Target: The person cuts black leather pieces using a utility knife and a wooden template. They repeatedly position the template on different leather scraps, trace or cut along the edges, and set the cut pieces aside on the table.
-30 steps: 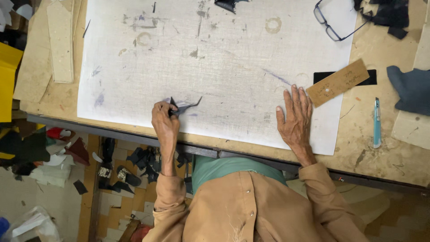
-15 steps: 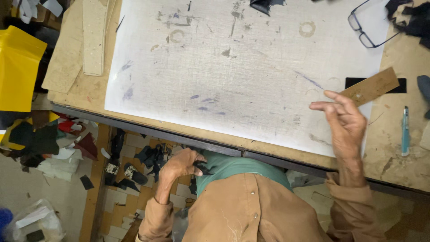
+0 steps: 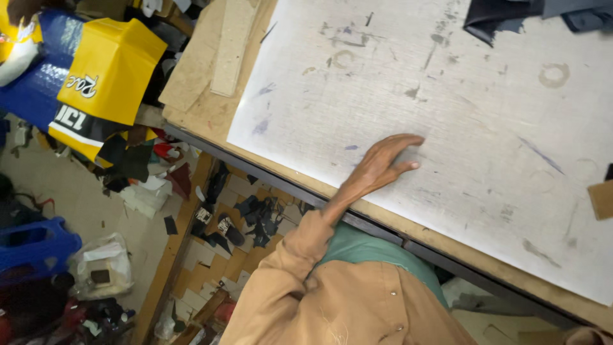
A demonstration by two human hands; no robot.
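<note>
My left hand rests palm down on the near left part of a large white, stained cutting mat. Its fingers are stretched out toward the right and nothing is in them. The tan sleeve leads from it down to my body. The mat lies on a wooden worktable. My right hand is out of the picture; only a bit of tan sleeve shows at the bottom right corner.
Dark fabric pieces lie at the mat's far edge. A brown wooden piece pokes in at the right edge. A cardboard strip lies left of the mat. On the floor are a yellow bag, a blue crate and dark scraps.
The view has swung left and closer. My left hand has come up from below the table edge onto the mat. My right hand has dropped out of view.
</note>
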